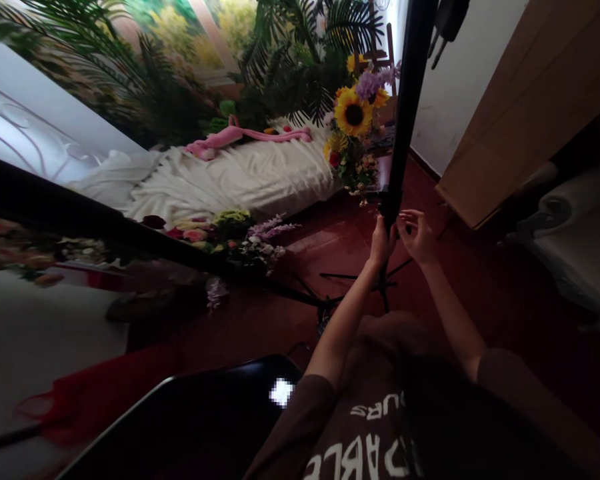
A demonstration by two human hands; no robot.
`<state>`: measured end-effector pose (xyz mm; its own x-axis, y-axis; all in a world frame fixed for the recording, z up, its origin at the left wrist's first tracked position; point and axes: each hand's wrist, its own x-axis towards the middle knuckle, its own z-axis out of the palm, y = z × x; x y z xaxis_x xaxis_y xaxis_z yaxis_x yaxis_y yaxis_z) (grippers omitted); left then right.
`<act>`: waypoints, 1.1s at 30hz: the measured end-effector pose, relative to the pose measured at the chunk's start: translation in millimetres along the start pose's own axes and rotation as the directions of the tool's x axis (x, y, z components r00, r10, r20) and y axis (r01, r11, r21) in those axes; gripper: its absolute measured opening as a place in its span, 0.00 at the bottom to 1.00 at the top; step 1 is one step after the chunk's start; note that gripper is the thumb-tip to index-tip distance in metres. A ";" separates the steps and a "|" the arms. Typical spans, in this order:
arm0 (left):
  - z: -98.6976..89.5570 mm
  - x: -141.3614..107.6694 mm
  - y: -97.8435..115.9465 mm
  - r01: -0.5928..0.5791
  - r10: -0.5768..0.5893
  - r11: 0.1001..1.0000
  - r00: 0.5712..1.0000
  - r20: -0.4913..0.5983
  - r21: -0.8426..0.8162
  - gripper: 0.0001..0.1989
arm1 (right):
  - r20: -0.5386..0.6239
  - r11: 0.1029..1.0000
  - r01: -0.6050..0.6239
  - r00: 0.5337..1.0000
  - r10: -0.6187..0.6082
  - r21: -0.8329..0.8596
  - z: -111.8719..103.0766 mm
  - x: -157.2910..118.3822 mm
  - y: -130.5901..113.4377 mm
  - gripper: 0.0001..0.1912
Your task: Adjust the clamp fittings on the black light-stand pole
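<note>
A black stand [409,113] rises in front of me, with spread tripod legs [345,275] at its foot. My left hand [381,241] is wrapped round its pole, just below a dark collar [389,195]. Close beside the pole on the right is my right hand [417,239]. Its thumb and fingers are curled together in a pinch at the pole's side, and whatever sits between them is too small and dark to name.
Another black pole [105,223] slants across the left. Beyond lies a white-draped platform [220,175] with a pink plush toy [230,137], sunflowers [354,112] and other flowers [230,233]. A brown panel [520,113] leans at right. A dark glossy screen [220,400] is near my left arm.
</note>
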<state>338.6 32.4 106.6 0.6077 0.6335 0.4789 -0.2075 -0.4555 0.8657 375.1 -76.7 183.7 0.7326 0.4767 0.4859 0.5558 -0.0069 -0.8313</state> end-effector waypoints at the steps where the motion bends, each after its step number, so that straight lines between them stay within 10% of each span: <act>1: 0.0 -0.3 1.5 0.011 -0.011 1.000 1.000 -0.002 -0.001 0.13 | -0.013 1.000 -0.024 1.000 0.024 0.002 -3.5 -6.5 5.0 0.16; 22: -1.2 -1.6 8.9 0.040 -0.040 0.999 0.999 -0.024 -0.009 0.17 | 0.039 0.792 -0.462 0.872 0.489 0.400 -2.0 -7.8 14.2 0.18; 33: -2.1 0.3 10.1 0.046 -0.046 0.999 0.999 0.004 -0.003 0.16 | 0.507 0.047 -0.814 0.405 0.761 0.579 -9.9 23.2 1.5 0.11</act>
<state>335.0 29.3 115.8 0.6196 0.6511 0.4384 -0.1818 -0.4242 0.8871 396.8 -74.3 196.4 0.5202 0.6334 -0.5728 -0.7977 0.1207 -0.5909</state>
